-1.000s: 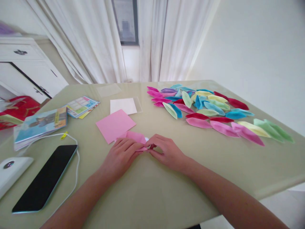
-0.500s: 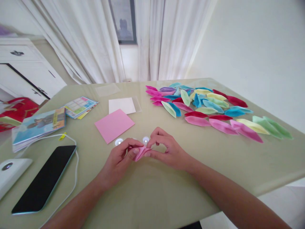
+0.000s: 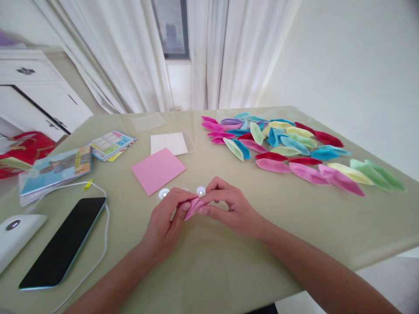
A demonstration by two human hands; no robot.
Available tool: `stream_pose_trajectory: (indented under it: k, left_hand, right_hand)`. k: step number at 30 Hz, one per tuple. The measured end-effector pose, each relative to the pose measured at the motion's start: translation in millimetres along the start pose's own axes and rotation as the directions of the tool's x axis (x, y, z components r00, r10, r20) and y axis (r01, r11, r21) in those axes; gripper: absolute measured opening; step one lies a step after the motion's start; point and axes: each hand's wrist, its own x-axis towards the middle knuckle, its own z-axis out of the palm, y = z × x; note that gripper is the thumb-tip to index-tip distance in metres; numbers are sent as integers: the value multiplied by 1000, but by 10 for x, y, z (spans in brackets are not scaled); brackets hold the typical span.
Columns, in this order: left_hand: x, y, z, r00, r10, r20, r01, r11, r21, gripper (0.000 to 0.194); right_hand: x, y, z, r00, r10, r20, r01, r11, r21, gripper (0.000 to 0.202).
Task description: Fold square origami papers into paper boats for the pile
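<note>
A small folded pink paper [image 3: 193, 209] is held between both hands above the table. My left hand [image 3: 167, 220] pinches its left side, thumb in front and fingers behind. On the right side, my right hand [image 3: 234, 207] grips the paper's edge between thumb and index finger. Just beyond the hands lies a flat pink paper stack [image 3: 159, 171], partly over a white sheet [image 3: 168, 144]. Many folded boat-shaped papers [image 3: 307, 173] in pink, red, blue, green, yellow and purple spread over the table's right back part.
A black phone [image 3: 65, 242], a white device [image 3: 19, 235] and a white cable [image 3: 106, 231] lie at the left. Behind them are a book [image 3: 59, 170] and printed cards [image 3: 111, 145]. The table [image 3: 209, 270] meets curtains [image 3: 140, 56] at the back.
My right hand's index finger has moved in closer to the pink paper, and the left thumb has shifted slightly. The whole view has moved a little.
</note>
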Motion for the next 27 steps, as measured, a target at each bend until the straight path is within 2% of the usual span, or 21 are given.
stream_pose_trajectory:
  k: [3, 6, 10, 16, 22, 27]
  left_hand:
    - [-10, 8, 1, 1000, -1, 25, 1, 1000, 0, 18]
    - [-19, 30, -6, 996, -53, 70, 54, 998, -23, 17]
    - [-7, 62, -28, 984, -112, 137, 127, 987, -101, 19]
    - [28, 69, -54, 988, -50, 143, 71, 987, -146, 20]
    - [42, 76, -89, 966, -136, 222, 185, 958, -218, 22]
    - [53, 95, -109, 955, -174, 240, 233, 941, -246, 25]
  right_hand:
    - [3, 5, 28, 998, 42, -36, -41, 999, 16, 15]
    - [7, 21, 40, 995, 55, -77, -49, 996, 80, 20]
    - [16, 40, 22, 998, 49, -37, -45, 992, 115, 19]
    - [14, 34, 21, 994, 102, -47, -96, 987, 125, 24]
    - [19, 61, 8, 993, 110, -31, -102, 977, 189, 22]
    - [27, 81, -5, 988, 154, -7, -150, 970, 193, 25]
